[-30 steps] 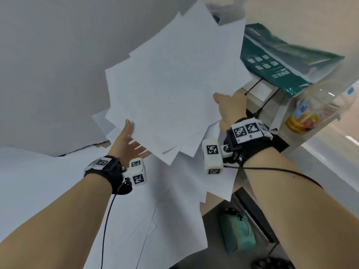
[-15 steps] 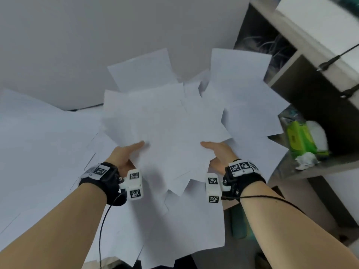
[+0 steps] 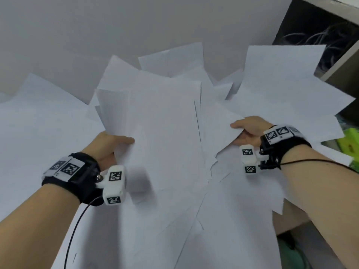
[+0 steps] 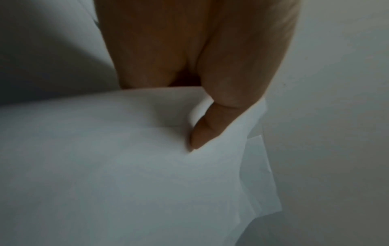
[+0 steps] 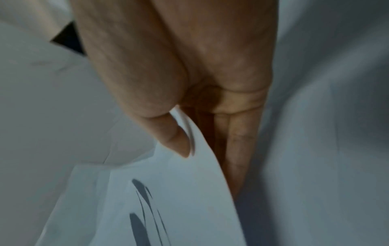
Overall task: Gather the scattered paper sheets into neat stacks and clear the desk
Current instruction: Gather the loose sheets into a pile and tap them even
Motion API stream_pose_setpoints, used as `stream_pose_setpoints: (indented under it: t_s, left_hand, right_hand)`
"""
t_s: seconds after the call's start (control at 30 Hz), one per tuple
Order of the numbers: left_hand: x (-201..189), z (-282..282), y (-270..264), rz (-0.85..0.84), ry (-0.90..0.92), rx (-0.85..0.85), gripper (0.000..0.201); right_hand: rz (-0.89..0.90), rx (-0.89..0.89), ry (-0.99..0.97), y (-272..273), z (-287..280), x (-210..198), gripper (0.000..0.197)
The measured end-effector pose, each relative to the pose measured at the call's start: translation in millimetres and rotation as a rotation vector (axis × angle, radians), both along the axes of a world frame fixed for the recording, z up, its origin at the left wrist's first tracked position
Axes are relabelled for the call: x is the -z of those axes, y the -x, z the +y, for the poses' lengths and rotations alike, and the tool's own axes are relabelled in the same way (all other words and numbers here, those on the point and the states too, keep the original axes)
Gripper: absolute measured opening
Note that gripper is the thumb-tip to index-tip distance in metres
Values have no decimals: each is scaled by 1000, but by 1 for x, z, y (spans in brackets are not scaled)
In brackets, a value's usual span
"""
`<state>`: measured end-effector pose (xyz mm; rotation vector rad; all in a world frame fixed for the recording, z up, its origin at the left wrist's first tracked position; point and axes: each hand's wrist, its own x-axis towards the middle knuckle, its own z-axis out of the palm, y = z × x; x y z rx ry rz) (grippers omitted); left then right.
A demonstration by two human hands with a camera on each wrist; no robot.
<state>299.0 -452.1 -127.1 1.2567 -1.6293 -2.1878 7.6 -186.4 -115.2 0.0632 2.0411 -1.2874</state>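
Both grips pinching the same loose bundle of sheets (image 3: 155, 136): left hand (image 3: 105, 145) thumb on top at its left edge, right hand (image 3: 250, 131) thumb on top at its right side, fingers underneath. Right wrist view confirms thumb above and fingers below the paper; left wrist view shows only the thumb pressing into the sheets, fingers hidden. Bundle sits over more scattered sheets (image 3: 223, 230) covering the counter (image 3: 291, 224), left of the shelf unit (image 3: 330, 35).

Risks, my read: edges are fanned and misaligned, so a sheet could slide out, or thumbs could crease the paper if the bundle gets squeezed together.

Counts: 2 hands, 1 held bundle, sheets inside overlap too much to count; 1 green packet (image 3: 349, 144) below the shelf unit.
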Motion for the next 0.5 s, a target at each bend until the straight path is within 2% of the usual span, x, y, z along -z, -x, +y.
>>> stream_pose_setpoints:
  t_s: [0.1,0.2,0.3,0.33,0.43,0.5]
  left_hand:
    - [-2,0,-2,21,12,-86,29]
    - [-3,5,-6,6,99,-176,24]
    - [-2,7,-16,-96,235,-188,18]
    - [-2,8,-22,-128,250,-198,24]
    - [-1,18,-37,-120,158,-232,40]
    - [0,28,-41,-70,65,-231,36]
  right_hand:
    - [241,-97,-132,-10,-9,2,18]
    - [358,-73,-97,-29,-5,-2,20]
    - [257,6,131,-59,10,-5,15]
    - [204,1,182,-68,16,-5,16]
    - [61,-54,235,-94,29,2,24]
    - [-18,-115,227,-109,32,8,27]
